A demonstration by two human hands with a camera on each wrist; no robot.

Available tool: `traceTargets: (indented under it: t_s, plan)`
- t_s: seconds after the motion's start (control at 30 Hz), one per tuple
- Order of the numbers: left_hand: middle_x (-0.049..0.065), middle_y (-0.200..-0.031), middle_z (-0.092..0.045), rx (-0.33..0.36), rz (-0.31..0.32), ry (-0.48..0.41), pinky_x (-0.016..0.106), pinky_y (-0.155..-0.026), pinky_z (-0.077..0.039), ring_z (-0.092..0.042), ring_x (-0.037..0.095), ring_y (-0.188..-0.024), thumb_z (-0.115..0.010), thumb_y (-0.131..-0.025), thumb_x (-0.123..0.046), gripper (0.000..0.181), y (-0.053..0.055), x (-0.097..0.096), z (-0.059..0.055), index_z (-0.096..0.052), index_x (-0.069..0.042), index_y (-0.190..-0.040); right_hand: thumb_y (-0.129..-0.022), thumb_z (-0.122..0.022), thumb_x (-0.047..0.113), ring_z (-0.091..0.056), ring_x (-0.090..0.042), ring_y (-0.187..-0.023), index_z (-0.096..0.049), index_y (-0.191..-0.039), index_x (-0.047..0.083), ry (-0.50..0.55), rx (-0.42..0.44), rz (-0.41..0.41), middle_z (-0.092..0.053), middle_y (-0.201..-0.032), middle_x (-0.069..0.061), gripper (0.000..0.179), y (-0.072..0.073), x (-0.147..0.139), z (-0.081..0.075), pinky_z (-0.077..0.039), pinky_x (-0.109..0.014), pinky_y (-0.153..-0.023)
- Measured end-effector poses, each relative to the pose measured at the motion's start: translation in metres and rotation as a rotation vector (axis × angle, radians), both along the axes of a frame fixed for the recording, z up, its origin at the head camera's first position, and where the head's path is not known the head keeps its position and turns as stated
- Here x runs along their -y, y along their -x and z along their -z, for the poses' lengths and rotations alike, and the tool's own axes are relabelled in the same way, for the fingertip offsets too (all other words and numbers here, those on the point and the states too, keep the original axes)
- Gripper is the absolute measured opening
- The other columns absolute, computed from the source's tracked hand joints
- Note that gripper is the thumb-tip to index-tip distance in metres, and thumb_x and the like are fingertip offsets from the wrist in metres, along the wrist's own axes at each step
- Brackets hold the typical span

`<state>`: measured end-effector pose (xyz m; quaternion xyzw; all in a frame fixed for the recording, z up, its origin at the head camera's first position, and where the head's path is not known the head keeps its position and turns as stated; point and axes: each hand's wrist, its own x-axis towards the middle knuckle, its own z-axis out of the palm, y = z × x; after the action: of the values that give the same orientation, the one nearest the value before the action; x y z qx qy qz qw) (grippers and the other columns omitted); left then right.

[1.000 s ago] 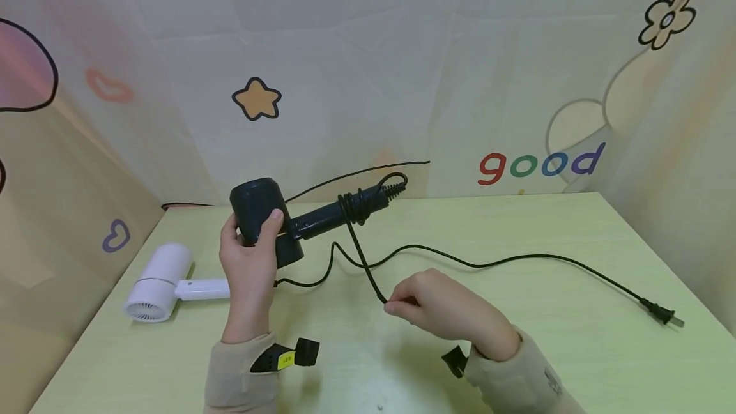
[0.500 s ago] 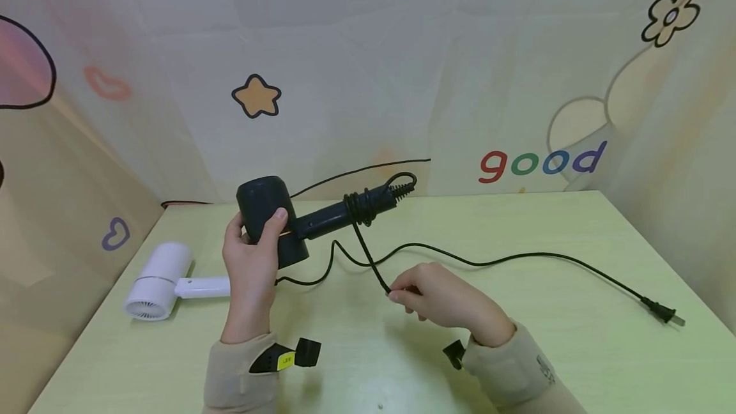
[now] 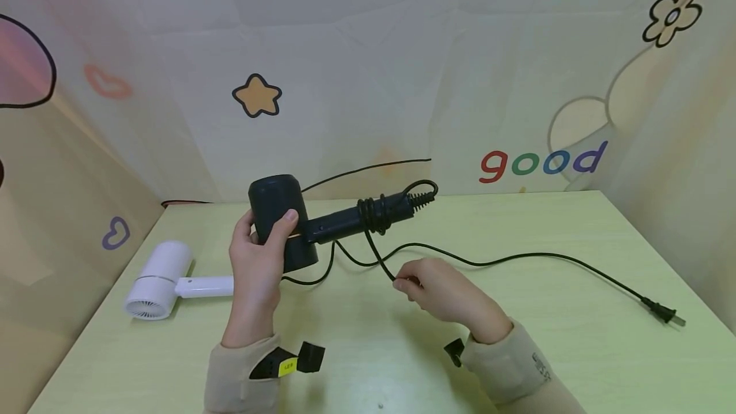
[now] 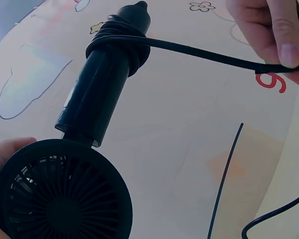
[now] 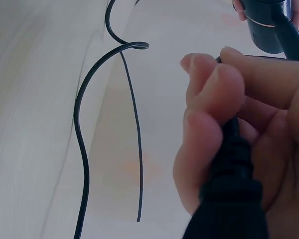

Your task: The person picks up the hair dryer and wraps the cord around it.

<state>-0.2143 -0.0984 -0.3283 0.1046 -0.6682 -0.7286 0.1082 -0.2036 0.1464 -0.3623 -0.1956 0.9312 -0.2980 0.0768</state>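
Observation:
A black hair dryer (image 3: 276,200) is held up above the table by its barrel, gripped in my left hand (image 3: 255,267) with the thumb across the front. Its handle (image 4: 92,94) points right, and several turns of black cord (image 3: 374,214) wrap around it near the end. From these turns the cord runs down to my right hand (image 3: 445,286), whose thumb and fingers pinch it. The cord's black plug (image 5: 231,204) lies inside the curled right hand, large in the right wrist view. The round vent grille (image 4: 65,209) faces the left wrist camera.
A white hair dryer (image 3: 158,273) lies at the table's left, partly behind the left wrist. Its black cord (image 3: 477,265) snakes across the table (image 3: 356,350) to a two-pin plug (image 3: 661,310) at the right. A printed curtain (image 3: 368,82) hangs behind.
The left hand and black dryer have shifted right and the handle is more level. The right hand has risen slightly, and the cord span between the handle and its fingers is shorter.

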Motion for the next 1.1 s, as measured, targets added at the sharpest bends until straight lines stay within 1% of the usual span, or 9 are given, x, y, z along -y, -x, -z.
traceTargets:
  t_s: [0.2,0.33,0.53,0.67,0.77,0.8,0.93,1.0,1.1]
  plan:
    - [0.012,-0.118,-0.058,0.006,0.06,0.0,0.041,-0.087,-0.053,-0.065,0.02,-0.099,-0.067,-0.087,-0.034,0.064,-0.003,-0.002,-0.004,-0.036,-0.016,-0.14,-0.094,-0.058,0.021,-0.048,-0.011,-0.049,-0.066,-0.086,0.011,0.015,0.033,0.011,-0.054,-0.064,0.003,0.014,0.002,-0.001,0.002,-0.043,-0.026,-0.054]
    - [0.013,-0.118,-0.059,0.01,0.094,0.005,0.037,-0.084,-0.054,-0.066,0.015,-0.094,-0.066,-0.087,-0.033,0.062,-0.004,-0.002,-0.006,-0.038,-0.016,-0.14,-0.095,-0.057,0.024,-0.046,-0.011,-0.051,-0.062,-0.078,0.014,0.031,0.001,0.014,-0.052,-0.063,0.003,0.02,0.004,-0.005,0.003,-0.041,-0.026,-0.054]
    - [0.013,-0.118,-0.058,0.025,0.112,0.025,0.039,-0.087,-0.053,-0.065,0.018,-0.097,-0.066,-0.087,-0.034,0.064,-0.006,-0.001,-0.008,-0.036,-0.015,-0.141,-0.095,-0.057,0.023,-0.044,-0.012,-0.052,-0.06,-0.078,0.015,0.072,-0.048,0.071,-0.052,-0.062,0.003,0.019,0.008,-0.012,0.003,-0.038,-0.026,-0.052]
    - [0.013,-0.118,-0.058,0.034,0.125,0.036,0.038,-0.086,-0.053,-0.065,0.018,-0.096,-0.067,-0.087,-0.033,0.064,-0.006,-0.001,-0.008,-0.037,-0.016,-0.141,-0.095,-0.057,0.023,-0.046,-0.012,-0.053,-0.062,-0.08,0.014,0.056,-0.071,0.11,-0.052,-0.06,0.002,0.018,0.01,-0.015,0.003,-0.037,-0.026,-0.051]
    - [0.014,-0.117,-0.057,0.036,0.141,0.042,0.037,-0.086,-0.053,-0.065,0.018,-0.096,-0.068,-0.087,-0.033,0.064,-0.007,-0.002,-0.008,-0.037,-0.016,-0.141,-0.095,-0.056,0.026,-0.044,-0.012,-0.05,-0.059,-0.073,0.012,0.042,-0.08,0.145,-0.05,-0.057,0.002,0.027,0.012,-0.017,0.002,-0.036,-0.026,-0.05]
    - [0.014,-0.117,-0.056,0.035,0.15,0.044,0.036,-0.086,-0.053,-0.064,0.018,-0.095,-0.068,-0.087,-0.033,0.065,-0.007,-0.002,-0.008,-0.037,-0.016,-0.141,-0.095,-0.056,0.027,-0.045,-0.011,-0.051,-0.059,-0.075,0.012,0.043,-0.088,0.156,-0.051,-0.057,0.002,0.025,0.013,-0.017,0.002,-0.036,-0.026,-0.05]
    - [0.015,-0.116,-0.053,0.028,0.191,0.055,0.035,-0.084,-0.053,-0.063,0.017,-0.093,-0.067,-0.087,-0.031,0.061,-0.008,-0.001,-0.009,-0.039,-0.016,-0.14,-0.093,-0.059,0.02,-0.051,-0.011,-0.055,-0.065,-0.085,0.011,0.064,-0.127,0.201,-0.058,-0.063,0.0,0.013,0.014,-0.02,0.002,-0.041,-0.027,-0.053]
    - [0.015,-0.116,-0.053,0.025,0.208,0.059,0.035,-0.083,-0.054,-0.063,0.017,-0.092,-0.067,-0.088,-0.029,0.058,-0.008,-0.001,-0.009,-0.041,-0.017,-0.138,-0.09,-0.062,0.012,-0.057,-0.012,-0.062,-0.067,-0.097,0.011,0.05,-0.18,0.206,-0.064,-0.072,-0.003,0.009,0.015,-0.022,0.001,-0.045,-0.028,-0.057]
    - [0.015,-0.115,-0.053,0.027,0.224,0.066,0.037,-0.082,-0.054,-0.063,0.018,-0.092,-0.066,-0.088,-0.027,0.056,-0.008,0.0,-0.009,-0.042,-0.018,-0.137,-0.084,-0.066,0.005,-0.061,-0.017,-0.066,-0.069,-0.09,0.007,-0.082,-0.29,0.162,-0.067,-0.076,-0.006,0.006,0.014,-0.023,0.0,-0.049,-0.033,-0.061]
